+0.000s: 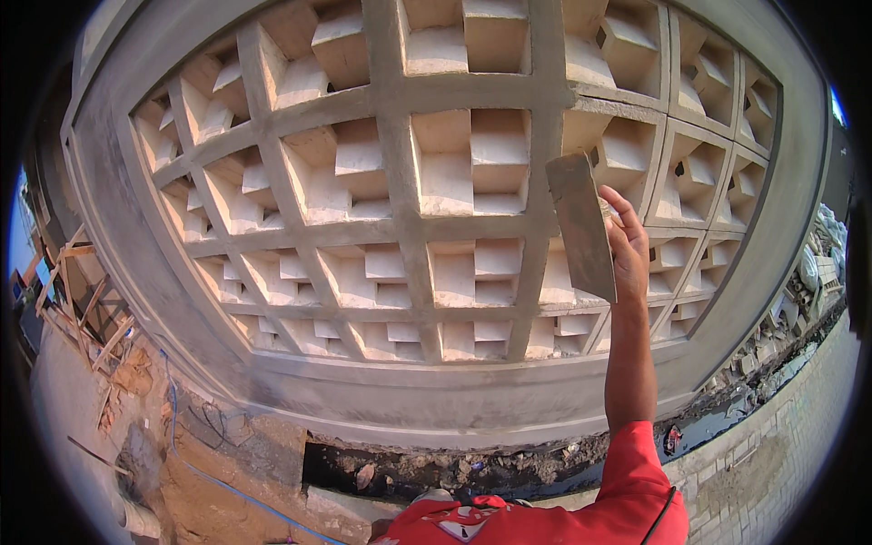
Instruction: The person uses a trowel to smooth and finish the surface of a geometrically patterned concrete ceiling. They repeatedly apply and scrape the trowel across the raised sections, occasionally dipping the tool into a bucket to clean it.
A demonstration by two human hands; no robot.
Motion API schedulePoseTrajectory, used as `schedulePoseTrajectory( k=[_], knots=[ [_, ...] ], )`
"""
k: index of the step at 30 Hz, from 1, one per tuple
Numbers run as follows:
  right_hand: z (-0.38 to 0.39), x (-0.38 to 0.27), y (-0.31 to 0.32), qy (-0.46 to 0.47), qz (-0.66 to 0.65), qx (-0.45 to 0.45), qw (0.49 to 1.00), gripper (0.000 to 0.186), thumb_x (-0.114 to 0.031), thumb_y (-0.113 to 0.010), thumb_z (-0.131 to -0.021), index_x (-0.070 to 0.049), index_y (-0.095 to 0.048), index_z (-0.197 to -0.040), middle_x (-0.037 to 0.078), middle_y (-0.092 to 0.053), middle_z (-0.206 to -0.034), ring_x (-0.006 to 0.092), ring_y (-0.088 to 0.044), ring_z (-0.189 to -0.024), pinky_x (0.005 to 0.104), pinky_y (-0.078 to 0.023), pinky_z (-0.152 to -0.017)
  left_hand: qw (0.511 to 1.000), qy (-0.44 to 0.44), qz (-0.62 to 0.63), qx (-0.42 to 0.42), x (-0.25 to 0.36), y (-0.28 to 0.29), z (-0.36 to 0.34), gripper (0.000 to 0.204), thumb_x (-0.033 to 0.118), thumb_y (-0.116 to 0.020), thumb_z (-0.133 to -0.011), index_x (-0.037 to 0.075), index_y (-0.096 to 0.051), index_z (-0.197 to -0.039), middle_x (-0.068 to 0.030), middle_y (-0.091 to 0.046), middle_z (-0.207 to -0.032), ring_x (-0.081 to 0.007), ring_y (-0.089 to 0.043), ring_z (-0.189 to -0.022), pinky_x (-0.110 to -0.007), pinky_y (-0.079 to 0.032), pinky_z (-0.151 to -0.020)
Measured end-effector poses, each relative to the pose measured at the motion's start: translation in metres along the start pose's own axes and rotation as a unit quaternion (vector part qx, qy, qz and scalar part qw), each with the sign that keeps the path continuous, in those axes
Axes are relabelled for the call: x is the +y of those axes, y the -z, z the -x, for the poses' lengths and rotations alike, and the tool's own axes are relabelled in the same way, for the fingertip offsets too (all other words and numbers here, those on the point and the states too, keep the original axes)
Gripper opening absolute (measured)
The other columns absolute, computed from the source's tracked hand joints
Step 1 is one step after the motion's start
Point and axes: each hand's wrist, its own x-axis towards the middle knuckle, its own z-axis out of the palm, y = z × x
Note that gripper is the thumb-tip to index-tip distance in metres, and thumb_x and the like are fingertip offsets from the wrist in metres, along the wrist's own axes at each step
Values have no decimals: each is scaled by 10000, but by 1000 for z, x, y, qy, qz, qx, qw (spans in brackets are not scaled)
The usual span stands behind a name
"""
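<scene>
My right hand [629,243] is raised to the wall with its fingers closed round the handle of a rectangular plastering trowel [583,232]. The trowel's flat blade stands nearly upright, coated with dull grey-brown residue. Behind it is a screen wall of pale ventilation blocks [445,177] with stepped hollows. Smooth grey mortar strips [395,136] run between the blocks on the left and middle. Whether the blade touches the wall, I cannot tell. On the right, several joints [668,168] show thin grooves between the blocks. My left hand is out of the picture.
A grey rendered frame [454,395] borders the blocks. Below runs a ditch [400,468] with dark water and debris. Paving [754,463] lies at the right, with rubble and sacks [822,254] beyond. At the left are timber pieces [86,282], sandy soil [213,500] and a blue hose [238,495].
</scene>
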Motion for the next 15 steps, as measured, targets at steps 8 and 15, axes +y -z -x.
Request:
schedulePoseTrajectory(
  k=[8, 15],
  knots=[
    [15, 1, -16, -76, -215, -69, 971, 361, -123, -494, -893, -11, -445, -1233, 102, -579, -1052, 142, -605, -872, 267, -532, -740, 1000, 15, 4, -14, -16, 10, 1, 177, 149, -541, -822, 60, -587, -968, -111, -607, -768, -195, -574, -553, -316, -440, -400],
    [19, 12, -25, -54, -296, -54, 952, 322, -153, -477, -878, 40, -531, -1129, 145, -605, -1061, 241, -626, -889, 337, -532, -772, 1000, 7, -4, -24, -11, 38, 2, 182, 156, -540, -824, 57, -584, -970, -114, -607, -766, -191, -567, -543, -311, -434, -397]
  ],
)
